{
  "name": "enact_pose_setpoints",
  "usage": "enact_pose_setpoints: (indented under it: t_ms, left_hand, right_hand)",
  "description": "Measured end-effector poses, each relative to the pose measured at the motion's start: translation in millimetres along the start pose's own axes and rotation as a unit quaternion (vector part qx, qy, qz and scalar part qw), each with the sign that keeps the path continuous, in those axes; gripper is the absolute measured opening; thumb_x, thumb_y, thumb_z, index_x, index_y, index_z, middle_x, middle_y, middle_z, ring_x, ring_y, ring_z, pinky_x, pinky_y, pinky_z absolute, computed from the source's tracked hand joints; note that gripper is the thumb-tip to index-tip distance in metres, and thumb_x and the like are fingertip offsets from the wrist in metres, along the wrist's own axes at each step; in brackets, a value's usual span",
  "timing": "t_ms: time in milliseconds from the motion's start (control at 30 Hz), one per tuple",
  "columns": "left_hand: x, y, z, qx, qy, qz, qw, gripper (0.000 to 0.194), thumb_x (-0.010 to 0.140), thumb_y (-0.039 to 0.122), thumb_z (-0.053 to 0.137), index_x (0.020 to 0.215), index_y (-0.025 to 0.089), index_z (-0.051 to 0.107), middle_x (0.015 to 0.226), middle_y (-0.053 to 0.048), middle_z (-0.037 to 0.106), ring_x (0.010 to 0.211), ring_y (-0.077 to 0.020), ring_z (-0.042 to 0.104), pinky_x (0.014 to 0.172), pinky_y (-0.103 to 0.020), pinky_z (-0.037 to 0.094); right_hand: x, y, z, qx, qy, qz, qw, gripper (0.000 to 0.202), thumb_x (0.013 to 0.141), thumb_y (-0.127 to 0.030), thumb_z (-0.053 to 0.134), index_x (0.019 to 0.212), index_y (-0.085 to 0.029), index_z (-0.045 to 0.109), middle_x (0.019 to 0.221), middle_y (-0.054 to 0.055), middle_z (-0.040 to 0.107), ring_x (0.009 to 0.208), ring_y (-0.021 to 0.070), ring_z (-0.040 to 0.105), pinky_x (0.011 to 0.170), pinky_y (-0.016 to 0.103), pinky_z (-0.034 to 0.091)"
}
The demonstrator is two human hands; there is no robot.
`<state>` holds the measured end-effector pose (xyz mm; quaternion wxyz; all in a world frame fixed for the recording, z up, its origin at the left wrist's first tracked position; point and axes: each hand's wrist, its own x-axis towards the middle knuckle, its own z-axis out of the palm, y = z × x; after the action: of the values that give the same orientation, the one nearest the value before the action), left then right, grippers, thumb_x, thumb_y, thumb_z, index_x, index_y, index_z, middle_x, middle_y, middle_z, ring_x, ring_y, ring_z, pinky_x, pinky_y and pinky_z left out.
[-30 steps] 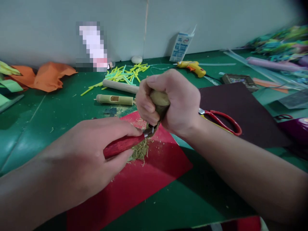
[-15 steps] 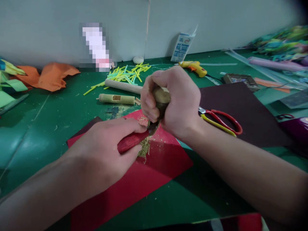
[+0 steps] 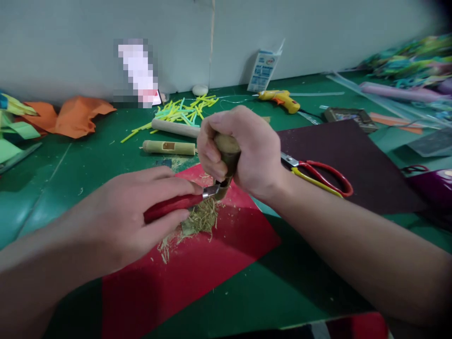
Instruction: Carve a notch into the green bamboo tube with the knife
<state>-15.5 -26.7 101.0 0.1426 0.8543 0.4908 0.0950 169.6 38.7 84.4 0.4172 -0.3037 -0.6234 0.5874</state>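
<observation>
My left hand (image 3: 120,212) is closed around the red handle of a carving knife (image 3: 176,207). Its short metal blade points right and meets the lower part of a bamboo tube (image 3: 228,143). That tube is gripped upright, slightly tilted, in my right hand (image 3: 252,150), whose fingers wrap round it and hide much of its side. Beneath the two hands, a heap of thin bamboo shavings (image 3: 201,219) lies on a red sheet (image 3: 229,256). Another bamboo tube (image 3: 183,148), with a rectangular opening cut in it, rests just beyond my left hand.
Red-and-yellow-handled scissors (image 3: 318,174) lie on a dark sheet (image 3: 374,174) at right. Behind are a pale rod (image 3: 173,127), yellow and green strips (image 3: 183,110), a yellow glue gun (image 3: 282,100) and a drink carton (image 3: 263,70). Orange paper (image 3: 81,115) lies left; a purple object (image 3: 434,188) sits right.
My left hand has drawn the knife back down and left, so its blade and more of the shavings show. My right hand still grips the bamboo tube, and the view has shifted slightly.
</observation>
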Motion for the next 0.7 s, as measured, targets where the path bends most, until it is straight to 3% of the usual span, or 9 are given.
enact_pose_setpoints:
  t_ms: [233,500,700]
  left_hand:
    - [2.0,17.7,12.7,-0.073,0.004,-0.060,0.996,0.024,0.085,0.023,0.058,0.106,0.032,0.067,0.105,0.003,0.072,0.091,-0.0185,0.068,0.078,-0.029,0.052]
    - [1.9,24.1,18.1,-0.081,-0.003,-0.067,0.994,0.029,0.087,0.023,0.054,0.114,0.029,0.062,0.114,-0.001,0.069,0.103,-0.0194,0.064,0.094,-0.035,0.050]
    - [1.0,23.3,28.1,-0.092,0.011,-0.059,0.994,0.029,0.087,0.024,0.056,0.115,0.028,0.061,0.111,0.000,0.069,0.097,-0.0180,0.065,0.088,-0.032,0.053]
  right_hand:
    - [-0.4,1.9,3.3,0.016,0.004,-0.028,0.999,0.035,0.080,-0.035,0.047,0.047,-0.024,0.042,0.040,-0.001,0.038,0.038,0.0124,0.036,0.040,0.026,0.037]
    - [-0.7,6.2,8.4,0.028,0.051,-0.065,0.996,0.040,0.082,-0.033,0.043,0.043,-0.024,0.038,0.040,0.000,0.032,0.040,0.0139,0.034,0.043,0.028,0.035]
    - [-0.8,7.2,12.3,0.026,0.089,-0.053,0.994,0.043,0.084,-0.039,0.043,0.044,-0.025,0.039,0.040,0.001,0.033,0.039,0.0147,0.034,0.042,0.030,0.034]
